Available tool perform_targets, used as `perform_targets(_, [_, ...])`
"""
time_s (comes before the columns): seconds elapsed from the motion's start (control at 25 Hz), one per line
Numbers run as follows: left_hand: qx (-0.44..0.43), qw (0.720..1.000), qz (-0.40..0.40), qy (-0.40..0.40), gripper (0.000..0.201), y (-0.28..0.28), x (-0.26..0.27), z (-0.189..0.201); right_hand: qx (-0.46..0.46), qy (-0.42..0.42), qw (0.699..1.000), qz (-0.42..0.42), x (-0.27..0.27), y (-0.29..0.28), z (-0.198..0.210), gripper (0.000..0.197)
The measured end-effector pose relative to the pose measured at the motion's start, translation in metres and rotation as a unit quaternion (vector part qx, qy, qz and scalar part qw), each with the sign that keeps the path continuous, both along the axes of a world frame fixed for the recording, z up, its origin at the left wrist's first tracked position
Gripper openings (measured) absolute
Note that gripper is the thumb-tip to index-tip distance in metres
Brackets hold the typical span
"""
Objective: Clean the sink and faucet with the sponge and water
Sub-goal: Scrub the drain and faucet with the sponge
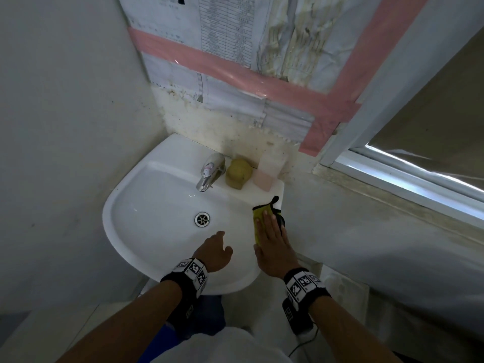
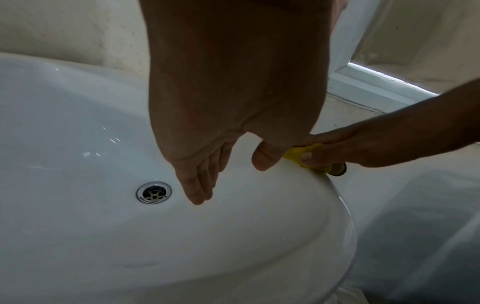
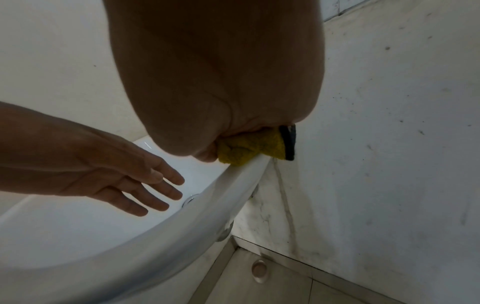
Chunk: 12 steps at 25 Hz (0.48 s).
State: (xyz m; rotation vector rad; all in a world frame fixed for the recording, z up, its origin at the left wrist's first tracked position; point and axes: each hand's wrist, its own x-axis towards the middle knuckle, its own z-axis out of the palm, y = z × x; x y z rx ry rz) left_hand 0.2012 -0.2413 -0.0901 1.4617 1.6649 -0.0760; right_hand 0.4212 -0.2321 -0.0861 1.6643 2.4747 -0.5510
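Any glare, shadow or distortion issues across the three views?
Head: wide-angle bend at the edges, sink evenly lit, small glints on the faucet. Left wrist: left hand backlit and dark, specular spots on the basin. Right wrist: right hand in shadow, sponge still readable.

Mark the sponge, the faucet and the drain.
sponge (image 1: 258,213): head view, yellow face ahead of the fingertips.
faucet (image 1: 212,172): head view, middle of the chrome body.
drain (image 2: 154,192): left wrist view, centre of the metal strainer.
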Motion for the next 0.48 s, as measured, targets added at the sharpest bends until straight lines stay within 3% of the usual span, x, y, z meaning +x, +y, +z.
perform_targets(0.32, [0.053,0.998,-0.029,0.02,0.059,-0.03,0.018,0.002,-0.01,0.0,0.999,-0.035,0.002,0.006,0.002,0.075])
perform_targets(0.48, [0.068,0.995,-0.048,0.06,0.063,-0.06,0.01,-0.005,0.011,0.026,0.999,-0.025,-0.001,-0.038,-0.001,0.075])
